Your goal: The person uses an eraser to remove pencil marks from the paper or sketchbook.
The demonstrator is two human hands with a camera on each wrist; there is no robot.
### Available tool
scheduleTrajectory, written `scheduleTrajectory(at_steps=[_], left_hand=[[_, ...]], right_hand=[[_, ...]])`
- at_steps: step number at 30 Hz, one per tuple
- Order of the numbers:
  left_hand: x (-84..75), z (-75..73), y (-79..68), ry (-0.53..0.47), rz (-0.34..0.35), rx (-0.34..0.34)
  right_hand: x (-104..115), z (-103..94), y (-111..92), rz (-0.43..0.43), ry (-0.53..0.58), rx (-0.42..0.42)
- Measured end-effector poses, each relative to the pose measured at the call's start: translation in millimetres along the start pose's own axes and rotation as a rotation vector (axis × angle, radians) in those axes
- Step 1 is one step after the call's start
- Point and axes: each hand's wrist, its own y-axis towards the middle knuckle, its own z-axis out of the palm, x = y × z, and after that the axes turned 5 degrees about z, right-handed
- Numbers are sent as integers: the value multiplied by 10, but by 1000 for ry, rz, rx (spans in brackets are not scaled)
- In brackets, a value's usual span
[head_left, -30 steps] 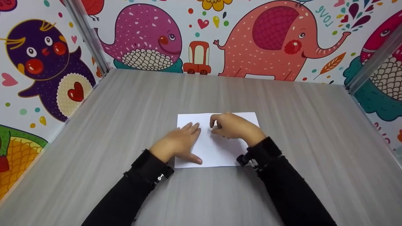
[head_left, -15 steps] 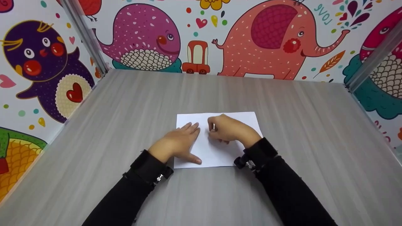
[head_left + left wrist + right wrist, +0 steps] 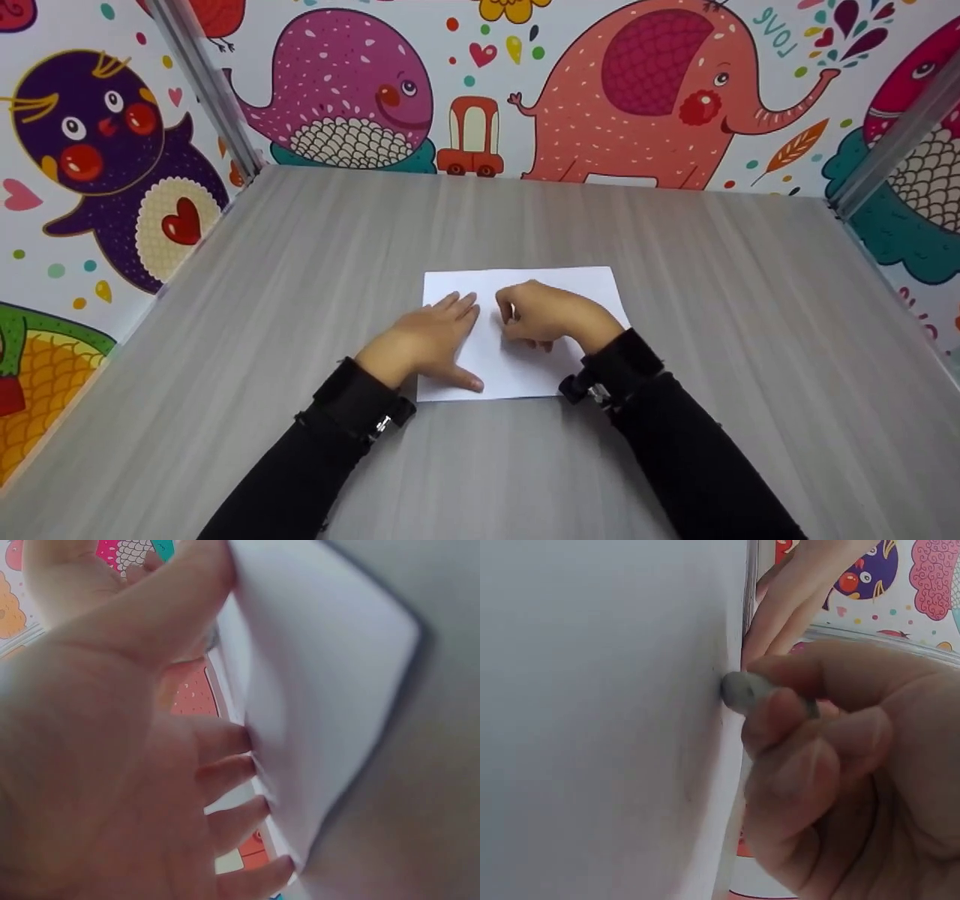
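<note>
A white sheet of paper (image 3: 525, 375) lies on the table in the head view. My left hand (image 3: 420, 341) rests on its left part, fingers spread and straight; in the left wrist view the fingertips and thumb touch the paper (image 3: 330, 667). Over the middle of the sheet, my right hand (image 3: 551, 313) has its fingers curled. The right wrist view shows it pinching a small, rounded, greyish-white eraser (image 3: 740, 692) between thumb and fingers. The eraser's tip meets the paper, with tiny dark specks close by. In the head view the fingers hide the eraser.
The grey wood-grain table (image 3: 375, 225) extends on all sides of the sheet. Behind it stands a wall panel (image 3: 510, 127) printed with cartoon animals, and another printed panel (image 3: 45, 247) rises on the left. Metal posts (image 3: 206, 82) mark the corners.
My right hand has come slightly toward me and to the left over the paper, its thumb and forefinger closing nearer together. The left hand and the sheet have stayed in place.
</note>
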Motion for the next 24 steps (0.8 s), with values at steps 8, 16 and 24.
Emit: scheduleTrajectory(at_steps=[8, 16, 24], left_hand=[[1, 4, -5, -2, -4, -1], [13, -1, -30, 1, 2, -8], [-12, 2, 5, -12, 0, -5]], right_hand=[[4, -4, -1, 0, 15, -54], [29, 8, 4, -39, 48, 49], [0, 2, -8, -14, -6, 17]])
